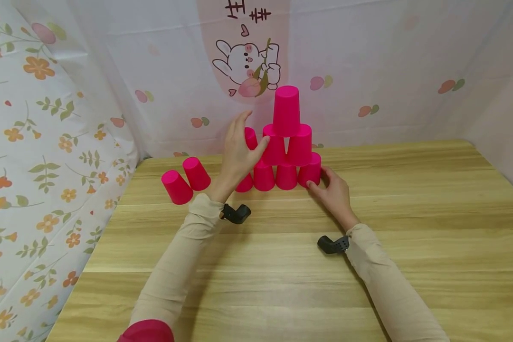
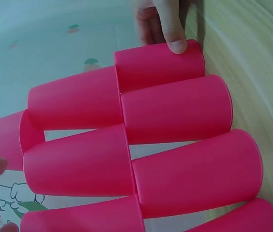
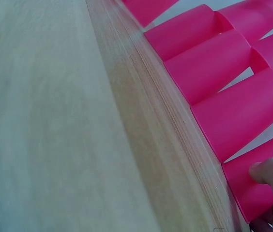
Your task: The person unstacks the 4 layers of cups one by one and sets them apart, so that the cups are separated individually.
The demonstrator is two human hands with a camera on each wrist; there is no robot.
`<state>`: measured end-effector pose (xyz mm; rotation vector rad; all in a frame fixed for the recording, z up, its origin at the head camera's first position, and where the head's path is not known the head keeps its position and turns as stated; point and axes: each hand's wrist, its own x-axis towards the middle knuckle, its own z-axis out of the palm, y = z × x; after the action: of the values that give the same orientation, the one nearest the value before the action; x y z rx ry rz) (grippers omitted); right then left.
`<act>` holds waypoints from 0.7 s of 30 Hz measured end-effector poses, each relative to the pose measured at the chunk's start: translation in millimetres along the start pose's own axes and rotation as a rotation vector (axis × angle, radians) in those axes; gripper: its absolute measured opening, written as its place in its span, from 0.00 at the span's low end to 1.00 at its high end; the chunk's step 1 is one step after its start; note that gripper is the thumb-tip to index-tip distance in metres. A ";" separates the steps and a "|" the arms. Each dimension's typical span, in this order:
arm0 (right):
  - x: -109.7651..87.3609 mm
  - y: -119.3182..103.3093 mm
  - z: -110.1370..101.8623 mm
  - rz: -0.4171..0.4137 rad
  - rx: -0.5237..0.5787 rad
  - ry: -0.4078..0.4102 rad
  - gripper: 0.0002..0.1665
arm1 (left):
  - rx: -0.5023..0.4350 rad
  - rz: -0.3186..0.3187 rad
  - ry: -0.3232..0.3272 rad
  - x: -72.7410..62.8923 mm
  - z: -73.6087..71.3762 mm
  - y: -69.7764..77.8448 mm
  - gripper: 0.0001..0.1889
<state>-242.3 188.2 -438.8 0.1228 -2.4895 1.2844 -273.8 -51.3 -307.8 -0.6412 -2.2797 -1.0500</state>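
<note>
Bright pink cups stand upside down in a stepped stack. The bottom row (image 1: 286, 178) has several cups, the middle row (image 1: 299, 146) has three, and a single top cup (image 1: 287, 111) rests above the middle row's right-hand pair. My right hand (image 1: 335, 192) grips the bottom right cup (image 1: 309, 171), its thumb (image 3: 267, 171) on the front and the other fingers round the far side. Beside the stack's upper left, my left hand (image 1: 239, 156) is raised with thumb and fingers apart, holding nothing. It covers part of the leftmost cups in the head view.
Two more pink cups stand upside down to the left, a front one (image 1: 177, 188) and a back one (image 1: 196, 174). The wooden table (image 1: 273, 275) runs back to a patterned cloth (image 1: 359, 71), with a floral cloth (image 1: 47, 180) along the left side.
</note>
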 end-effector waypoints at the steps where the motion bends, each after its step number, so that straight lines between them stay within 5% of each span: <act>1: 0.1 0.2 0.0 -0.002 0.001 0.000 0.33 | 0.002 0.000 -0.007 1.3 0.1 1.3 0.36; 21: -0.4 -0.7 -1.2 -0.008 0.008 -0.008 0.33 | -0.085 0.043 -0.041 22.1 16.0 16.5 0.36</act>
<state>-241.5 188.8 -437.7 0.1398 -2.4881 1.2928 -284.4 -24.8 -293.5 -0.7497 -2.2559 -1.1280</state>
